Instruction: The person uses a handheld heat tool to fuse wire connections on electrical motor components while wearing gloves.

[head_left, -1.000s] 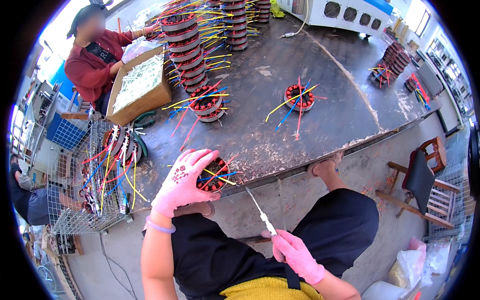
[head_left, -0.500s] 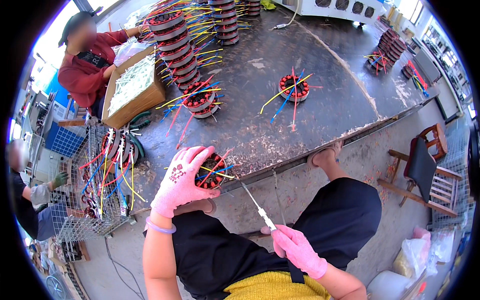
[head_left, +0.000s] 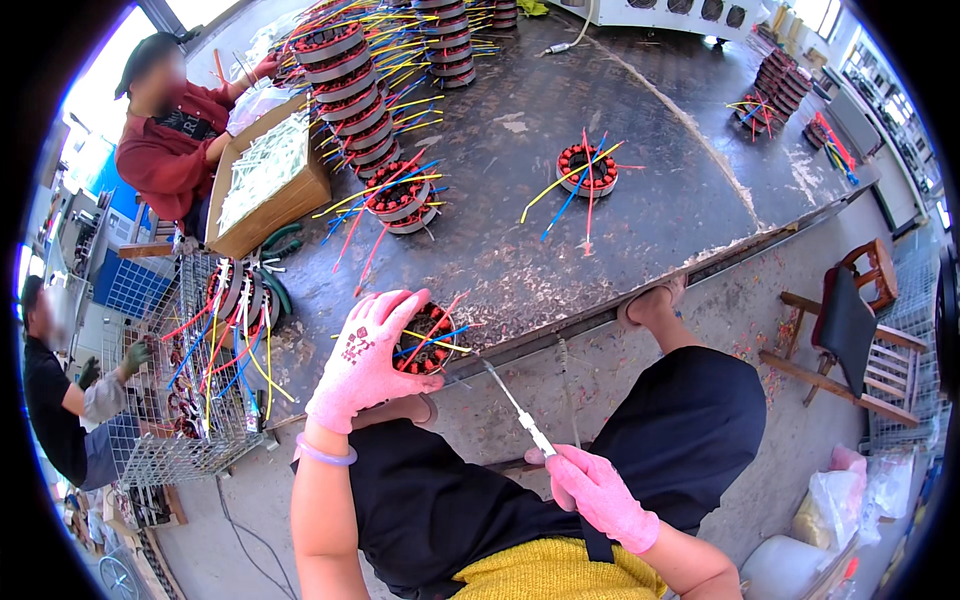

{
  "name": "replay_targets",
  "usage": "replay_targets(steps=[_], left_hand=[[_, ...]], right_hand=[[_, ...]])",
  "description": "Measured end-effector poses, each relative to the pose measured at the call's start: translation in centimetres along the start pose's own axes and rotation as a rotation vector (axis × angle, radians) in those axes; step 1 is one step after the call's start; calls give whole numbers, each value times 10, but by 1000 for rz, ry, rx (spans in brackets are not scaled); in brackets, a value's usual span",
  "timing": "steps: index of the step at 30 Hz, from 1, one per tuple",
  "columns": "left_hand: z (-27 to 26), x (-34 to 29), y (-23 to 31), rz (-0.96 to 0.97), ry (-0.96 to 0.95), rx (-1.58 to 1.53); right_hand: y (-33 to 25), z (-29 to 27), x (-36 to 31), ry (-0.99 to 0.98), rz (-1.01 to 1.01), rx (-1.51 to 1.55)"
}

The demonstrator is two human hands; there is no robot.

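Observation:
My left hand (head_left: pixel 365 355), in a pink glove, curls around a wire-wound motor stator (head_left: pixel 432 335) at the table's near edge. Red coils and red, blue and yellow leads show beyond my thumb and fingers. In a matching glove, my right hand (head_left: pixel 600 495) closes on the lower end of a slim, pale rod-like thing (head_left: pixel 536 432) with a thicker white section. Its thin far end points up toward the stator, just off the table edge; whether it touches the stator or a lead I cannot tell. Another stator (head_left: pixel 588 171) lies alone farther back on the table.
Tall stacks of stators (head_left: pixel 360 115) stand at the back left, beside a cardboard box (head_left: pixel 300 195) of thin white pieces. Green-handled pliers (head_left: pixel 278 250) and more stators (head_left: pixel 243 295) lie left. One co-worker (head_left: pixel 165 150) sits beyond the box, another (head_left: pixel 60 390) far left. A chair (head_left: pixel 845 335) stands right.
My hands and the stator keep nearly the same places, with the rod-like thing still angled toward it. The far-left co-worker has come further into view; the other co-worker's raised hand has shifted.

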State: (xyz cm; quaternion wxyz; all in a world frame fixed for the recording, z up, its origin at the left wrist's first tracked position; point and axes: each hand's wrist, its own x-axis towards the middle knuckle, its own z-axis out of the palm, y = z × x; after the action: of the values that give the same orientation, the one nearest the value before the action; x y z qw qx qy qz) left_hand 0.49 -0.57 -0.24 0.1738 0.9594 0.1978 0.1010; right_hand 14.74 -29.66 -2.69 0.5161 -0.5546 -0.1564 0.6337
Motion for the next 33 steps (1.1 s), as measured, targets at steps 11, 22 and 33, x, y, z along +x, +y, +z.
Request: replay_targets(steps=[11, 22, 33], left_hand=[[0, 0, 2, -28, -24, 0], [0, 1, 2, -60, -54, -6], [0, 1, 2, -66, -61, 3]], right_hand=[[2, -2, 1, 2, 7, -48], [4, -1, 1, 9, -8, -35], [3, -1, 1, 11, 1, -60]])
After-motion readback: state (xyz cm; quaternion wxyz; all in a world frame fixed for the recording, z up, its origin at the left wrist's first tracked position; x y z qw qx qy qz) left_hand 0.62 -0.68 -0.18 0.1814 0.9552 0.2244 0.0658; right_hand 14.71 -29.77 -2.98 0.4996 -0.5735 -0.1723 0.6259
